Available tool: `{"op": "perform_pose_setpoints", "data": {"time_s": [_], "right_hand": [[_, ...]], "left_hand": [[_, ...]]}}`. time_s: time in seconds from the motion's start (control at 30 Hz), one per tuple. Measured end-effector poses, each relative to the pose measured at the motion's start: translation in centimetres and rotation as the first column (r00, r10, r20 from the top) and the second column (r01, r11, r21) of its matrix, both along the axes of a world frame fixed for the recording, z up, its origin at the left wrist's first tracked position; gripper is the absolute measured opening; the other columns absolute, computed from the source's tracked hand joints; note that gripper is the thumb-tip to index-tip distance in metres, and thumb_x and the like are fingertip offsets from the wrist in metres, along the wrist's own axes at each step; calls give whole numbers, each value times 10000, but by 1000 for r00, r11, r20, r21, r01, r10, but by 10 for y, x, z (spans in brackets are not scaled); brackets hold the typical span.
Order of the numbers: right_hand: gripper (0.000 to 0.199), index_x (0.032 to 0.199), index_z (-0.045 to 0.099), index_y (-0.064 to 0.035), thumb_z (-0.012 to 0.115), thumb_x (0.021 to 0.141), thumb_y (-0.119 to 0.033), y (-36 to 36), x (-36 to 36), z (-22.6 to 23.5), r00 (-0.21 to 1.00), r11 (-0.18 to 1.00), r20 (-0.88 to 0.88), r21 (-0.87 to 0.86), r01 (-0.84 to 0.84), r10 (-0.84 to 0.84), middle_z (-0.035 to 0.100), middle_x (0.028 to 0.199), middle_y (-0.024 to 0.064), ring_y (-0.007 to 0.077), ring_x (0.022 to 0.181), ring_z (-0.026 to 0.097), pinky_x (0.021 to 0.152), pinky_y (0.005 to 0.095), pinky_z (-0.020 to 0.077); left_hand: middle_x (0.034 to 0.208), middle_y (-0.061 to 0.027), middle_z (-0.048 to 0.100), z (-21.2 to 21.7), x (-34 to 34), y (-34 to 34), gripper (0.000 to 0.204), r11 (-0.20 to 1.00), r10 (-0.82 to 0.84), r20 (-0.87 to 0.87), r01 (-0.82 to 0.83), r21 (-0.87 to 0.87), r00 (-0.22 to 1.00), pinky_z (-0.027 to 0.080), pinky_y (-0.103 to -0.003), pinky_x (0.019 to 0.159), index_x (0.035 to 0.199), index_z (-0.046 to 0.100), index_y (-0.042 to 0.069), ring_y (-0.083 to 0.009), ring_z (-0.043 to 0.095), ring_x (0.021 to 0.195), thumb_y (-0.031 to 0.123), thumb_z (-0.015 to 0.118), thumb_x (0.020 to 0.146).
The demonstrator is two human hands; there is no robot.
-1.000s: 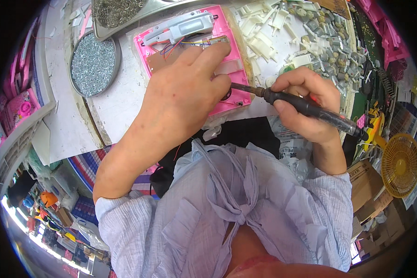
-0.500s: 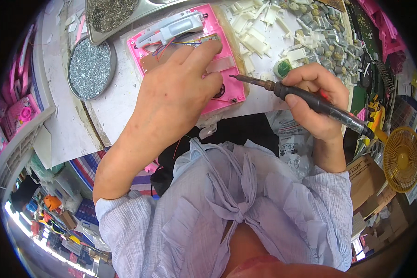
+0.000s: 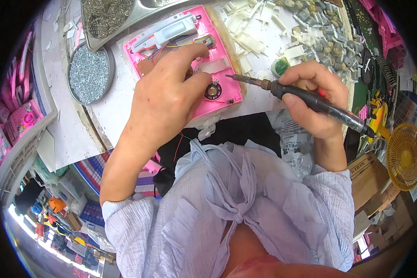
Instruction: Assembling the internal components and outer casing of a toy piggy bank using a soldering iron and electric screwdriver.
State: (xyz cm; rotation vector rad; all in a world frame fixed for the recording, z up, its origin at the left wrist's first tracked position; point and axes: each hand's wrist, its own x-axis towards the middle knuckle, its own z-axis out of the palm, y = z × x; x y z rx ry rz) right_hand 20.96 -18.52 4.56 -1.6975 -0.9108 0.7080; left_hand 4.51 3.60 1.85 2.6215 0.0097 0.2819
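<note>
Since the earliest picture, the tip of the black-handled soldering iron with a slim metal shaft (image 3: 336, 112) has been drawn clear of the left hand (image 3: 164, 92), whose thumb is no longer met by it. The left hand itself has been shifted slightly leftward, so that the round black speaker (image 3: 213, 91) just right of its thumb is laid bare. By this, soldering is judged to be paused rather than under way.

The soldering iron is gripped between the thumb and bent fingers of the right hand (image 3: 316, 121). The shallow, rectangular pink plastic housing (image 3: 228, 87) is placed beneath the left hand and left of the right one. Beyond the left fingers, thin coloured wires (image 3: 158, 52), a grey moulded plastic part (image 3: 175, 30) and a small metal-cased component (image 3: 206, 41) are seen inside it; the flat brown board (image 3: 146, 67) is partly covered by the knuckles.

The left fingers are curled downward, their tips hidden, so whether anything is pinched there cannot be told. Whether the housing is touched by the iron's tip or only overhung by it cannot be made out. The wire ends are also concealed.
</note>
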Motion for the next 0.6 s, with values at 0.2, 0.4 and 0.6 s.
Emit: {"op": "perform_pose_setpoints", "data": {"time_s": [0.2,0.4,0.6], "right_hand": [[221,987,688,-34,745,774,-31,1,-1,-6,999,1000,31,24,-17,16,582,565,-37,16,498,495,497,204,337],[222,985,685,-30,745,771,-23,1,-3,-5,1000,999,-6,37,14,-14,588,567,-32,18,498,507,499,199,343],[220,988,685,-31,741,775,-19,0,-2,-4,1000,999,14,36,-3,3,584,568,-36,12,501,502,503,198,337]], "left_hand": [[1205,-95,624,-3,-2,1,238,993,10,18,-8,-116,1000,558,-338,719,922,721,64,-220,649,838,21,792,699],[1195,-111,618,-1,-5,2,292,989,-82,48,87,-119,995,517,-379,761,946,737,90,-274,614,943,67,815,665],[1140,-101,609,-9,-13,-13,289,999,44,63,-42,-34,997,439,-380,839,952,738,105,-262,571,960,98,840,682]]}}
